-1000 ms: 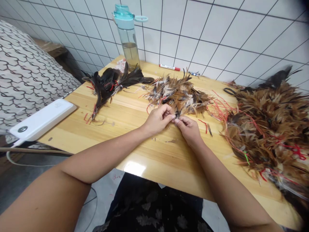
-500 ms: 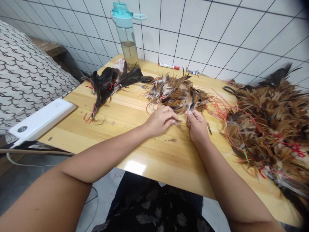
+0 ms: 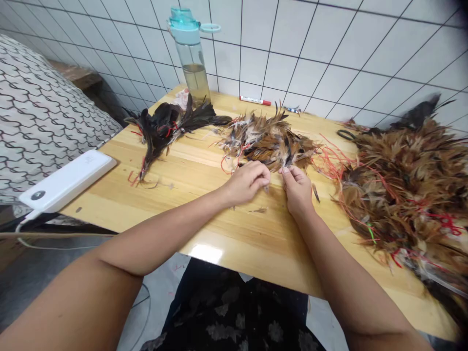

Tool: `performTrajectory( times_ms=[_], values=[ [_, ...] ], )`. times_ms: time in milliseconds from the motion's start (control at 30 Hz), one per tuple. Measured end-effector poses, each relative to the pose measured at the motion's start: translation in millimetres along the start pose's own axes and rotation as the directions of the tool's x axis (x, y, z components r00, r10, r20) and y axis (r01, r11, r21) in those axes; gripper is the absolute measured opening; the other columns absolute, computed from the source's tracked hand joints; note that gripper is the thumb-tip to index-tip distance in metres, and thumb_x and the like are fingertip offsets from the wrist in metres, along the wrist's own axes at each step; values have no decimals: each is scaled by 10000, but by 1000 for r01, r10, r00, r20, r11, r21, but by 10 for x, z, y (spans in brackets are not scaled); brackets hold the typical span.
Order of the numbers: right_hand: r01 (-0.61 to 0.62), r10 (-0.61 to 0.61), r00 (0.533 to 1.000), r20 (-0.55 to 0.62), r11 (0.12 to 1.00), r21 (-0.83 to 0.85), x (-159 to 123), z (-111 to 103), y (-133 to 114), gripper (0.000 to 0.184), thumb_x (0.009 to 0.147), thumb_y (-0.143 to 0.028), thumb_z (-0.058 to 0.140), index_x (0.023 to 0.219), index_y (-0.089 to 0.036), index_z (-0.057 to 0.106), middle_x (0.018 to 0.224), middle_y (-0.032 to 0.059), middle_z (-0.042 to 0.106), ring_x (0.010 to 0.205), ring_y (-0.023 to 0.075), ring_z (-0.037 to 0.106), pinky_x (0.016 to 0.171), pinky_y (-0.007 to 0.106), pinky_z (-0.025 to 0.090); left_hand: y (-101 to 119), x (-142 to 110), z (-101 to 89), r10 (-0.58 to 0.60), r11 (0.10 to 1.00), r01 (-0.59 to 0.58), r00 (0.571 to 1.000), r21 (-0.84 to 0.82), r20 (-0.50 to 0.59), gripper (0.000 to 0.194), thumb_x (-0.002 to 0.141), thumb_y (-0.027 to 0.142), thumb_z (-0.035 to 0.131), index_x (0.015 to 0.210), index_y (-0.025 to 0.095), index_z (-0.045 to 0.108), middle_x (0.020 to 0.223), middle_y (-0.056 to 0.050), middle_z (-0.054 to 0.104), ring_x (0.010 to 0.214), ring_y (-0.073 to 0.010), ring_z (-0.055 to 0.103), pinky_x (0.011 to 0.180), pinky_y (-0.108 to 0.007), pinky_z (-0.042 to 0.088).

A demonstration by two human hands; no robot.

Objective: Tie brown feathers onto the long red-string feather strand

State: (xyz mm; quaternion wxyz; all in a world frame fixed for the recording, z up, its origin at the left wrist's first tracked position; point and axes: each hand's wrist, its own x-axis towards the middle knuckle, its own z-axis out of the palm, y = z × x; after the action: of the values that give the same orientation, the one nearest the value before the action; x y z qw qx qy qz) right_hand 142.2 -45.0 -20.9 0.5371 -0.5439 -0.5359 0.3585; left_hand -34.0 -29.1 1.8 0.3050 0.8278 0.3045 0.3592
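My left hand (image 3: 246, 182) rests on the wooden table (image 3: 204, 209) with its fingers curled around a small feather at its fingertips. My right hand (image 3: 297, 187) sits just to the right, its fingertips pinched at the near edge of the middle pile of brown feathers (image 3: 268, 139). The two hands are a few centimetres apart. Red threads (image 3: 329, 161) trail out of that pile towards the right.
A pile of black feathers (image 3: 164, 124) lies at the back left. A large heap of brown feathers (image 3: 409, 185) fills the right side. A water bottle (image 3: 193, 56), a red marker (image 3: 255, 101), a white power bank (image 3: 66, 183) and a patterned cushion (image 3: 40, 112) are also here.
My hands were pinched together on one feather; they have parted. The right hand moved up to the edge of the brown pile, the left stayed close by with the small feather.
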Motion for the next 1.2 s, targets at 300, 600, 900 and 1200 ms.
performTrajectory(
  times_ms=[300,600,900,1200],
  values=[
    [-32,32,999,-14,999,0,-14,40,-55,263,771,-463,601,736,-202,598,691,-5,592,649,142,505,649,277,391,-42,-10,-73,-439,689,354,898,-633,24,245,835,369,627,823,167,489,625,38,506,511,-71,428,517,-203,338],
    [-27,26,999,-21,998,-60,-18,39,-61,239,784,-434,582,739,-200,608,709,11,631,652,147,519,644,280,408,-1,-25,-282,-95,969,104,994,223,-48,150,875,227,539,767,153,612,773,-23,596,775,-143,534,746,-275,397],
    [-21,20,1000,-14,997,-76,-16,42,-61,231,795,-424,572,732,-204,604,702,9,623,660,149,532,648,280,423,18,-93,-289,-177,901,32,937,432,301,41,810,161,601,825,159,638,882,-55,621,846,-173,562,768,-289,413],
    [2,-2,1000,2,992,-126,-26,45,-65,214,801,-401,556,729,-209,616,642,-4,580,618,142,478,600,271,383,38,-47,-316,-225,974,226,973,-7,50,73,846,218,574,805,158,576,749,-7,582,701,-118,544,649,-237,411]
  ],
)
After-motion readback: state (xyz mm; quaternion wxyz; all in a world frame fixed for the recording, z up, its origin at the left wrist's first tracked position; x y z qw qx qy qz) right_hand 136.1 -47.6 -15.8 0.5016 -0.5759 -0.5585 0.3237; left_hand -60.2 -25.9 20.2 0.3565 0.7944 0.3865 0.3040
